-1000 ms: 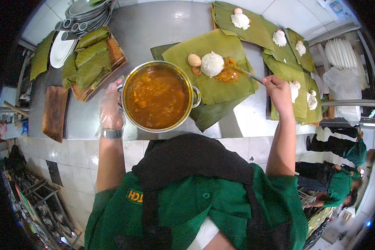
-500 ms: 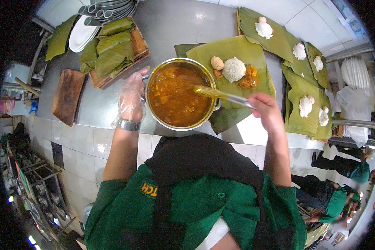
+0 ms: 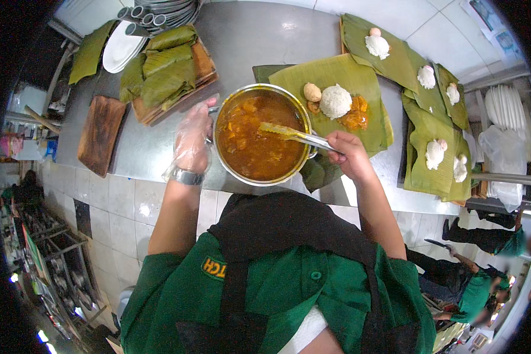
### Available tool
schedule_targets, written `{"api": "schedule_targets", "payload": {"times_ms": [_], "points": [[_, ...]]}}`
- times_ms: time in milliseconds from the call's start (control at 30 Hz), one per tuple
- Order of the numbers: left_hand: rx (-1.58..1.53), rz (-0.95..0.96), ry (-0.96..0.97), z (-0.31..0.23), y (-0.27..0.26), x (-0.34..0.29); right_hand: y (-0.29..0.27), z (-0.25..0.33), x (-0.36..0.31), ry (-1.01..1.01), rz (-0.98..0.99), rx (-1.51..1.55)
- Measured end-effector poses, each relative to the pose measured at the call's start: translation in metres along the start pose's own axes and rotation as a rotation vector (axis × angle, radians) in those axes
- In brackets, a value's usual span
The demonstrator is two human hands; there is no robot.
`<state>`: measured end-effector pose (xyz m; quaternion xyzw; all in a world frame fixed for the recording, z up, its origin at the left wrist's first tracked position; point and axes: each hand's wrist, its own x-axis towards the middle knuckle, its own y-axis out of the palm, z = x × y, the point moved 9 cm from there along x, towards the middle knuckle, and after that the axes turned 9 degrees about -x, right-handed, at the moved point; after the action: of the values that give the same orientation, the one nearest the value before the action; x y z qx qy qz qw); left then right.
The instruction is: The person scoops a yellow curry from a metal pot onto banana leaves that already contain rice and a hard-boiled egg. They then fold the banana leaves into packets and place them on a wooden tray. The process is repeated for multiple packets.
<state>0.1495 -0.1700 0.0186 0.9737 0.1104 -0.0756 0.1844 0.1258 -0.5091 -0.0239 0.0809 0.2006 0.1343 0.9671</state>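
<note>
A round metal pot (image 3: 221,154) full of orange-brown stew (image 3: 248,156) stands at the table's front edge. My left hand (image 3: 192,138), in a clear plastic glove, is closed around its left side handle. In my bare right hand (image 3: 349,152) are metal tongs (image 3: 312,139), their sauce-coated tips pointing left over the stew. Just right of the pot lies a banana leaf (image 3: 366,82) bearing a mound of white rice (image 3: 336,101), an egg-like brown ball (image 3: 312,92) and a saucy orange serving (image 3: 356,112).
Folded leaf parcels (image 3: 168,74) rest on a wooden tray (image 3: 209,74) at left, near another wooden tray (image 3: 100,133). White plates (image 3: 123,50) stand behind. More banana leaves (image 3: 422,144) with rice portions occupy the right side. Other people (image 3: 475,289) are at far right.
My right hand has moved left and slightly down, bringing the tongs' tips from the pot's right side toward its middle. My left hand stays at the handle.
</note>
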Motion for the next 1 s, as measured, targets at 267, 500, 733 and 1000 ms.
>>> {"api": "schedule_targets", "payload": {"times_ms": [267,500,733,1000], "points": [[-0.026,0.009,-0.010,0.012,-0.015,0.009,-0.050,0.050,-0.029,-0.192,-0.064,0.205],[0.006,-0.078,-0.029,0.018,-0.022,0.011,-0.146,0.102,-0.082,-0.229,-0.553,-0.194],[-0.118,-0.120,-0.125,0.042,-0.042,0.019,-0.143,0.118,-0.082,-0.078,-0.799,-1.102],[-0.130,-0.178,-0.179,0.052,-0.048,0.017,-0.094,0.146,-0.095,-0.203,-0.850,-1.211]]}}
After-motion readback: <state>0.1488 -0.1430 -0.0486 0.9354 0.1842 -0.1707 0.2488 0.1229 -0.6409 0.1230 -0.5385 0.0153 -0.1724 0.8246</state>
